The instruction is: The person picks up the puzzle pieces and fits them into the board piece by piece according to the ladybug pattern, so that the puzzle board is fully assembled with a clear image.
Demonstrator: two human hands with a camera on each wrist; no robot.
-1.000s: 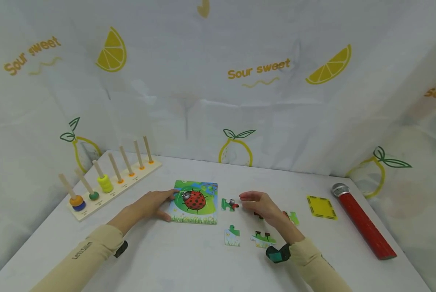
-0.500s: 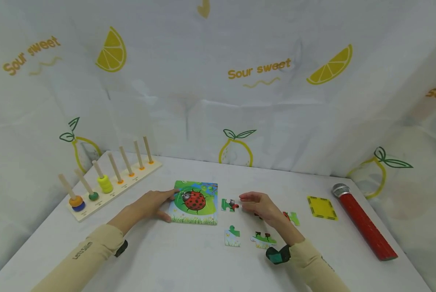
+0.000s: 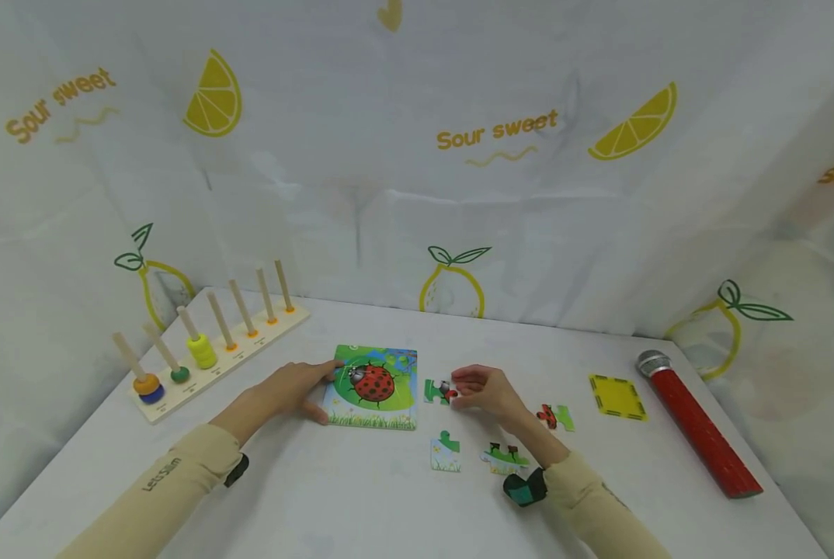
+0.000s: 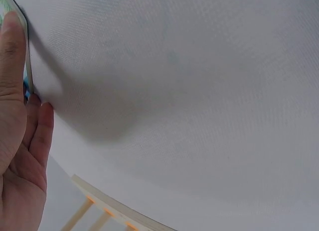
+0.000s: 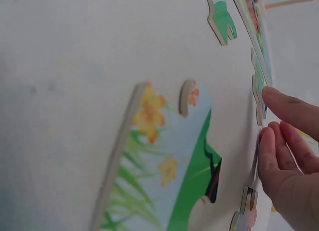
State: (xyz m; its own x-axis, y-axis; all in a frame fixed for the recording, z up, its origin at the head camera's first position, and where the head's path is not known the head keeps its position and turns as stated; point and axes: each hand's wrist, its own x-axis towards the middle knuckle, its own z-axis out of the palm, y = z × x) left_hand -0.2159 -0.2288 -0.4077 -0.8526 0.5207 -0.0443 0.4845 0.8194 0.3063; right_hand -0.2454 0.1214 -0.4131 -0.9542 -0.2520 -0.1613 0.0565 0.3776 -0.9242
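A ladybug picture board lies flat at mid table. My left hand rests along its left side, fingers near the upper left edge and thumb at the lower left corner; the left wrist view shows the thumb on the board's edge. Right of the board lies a green and red puzzle piece. My right hand is at its right end, thumb and fingers spread apart with the fingertips right at the piece. In the right wrist view the thumb overlaps that puzzle piece.
Nearer me lie a flowered corner piece and a grass piece. A red and green piece sits beyond my right wrist. Farther right are a yellow square and a red toy microphone. A peg counting rack stands left.
My right hand has moved slightly left, its fingertips now reaching the green and red puzzle piece. The piece by the right wrist shows more fully. My left hand stays on the board.
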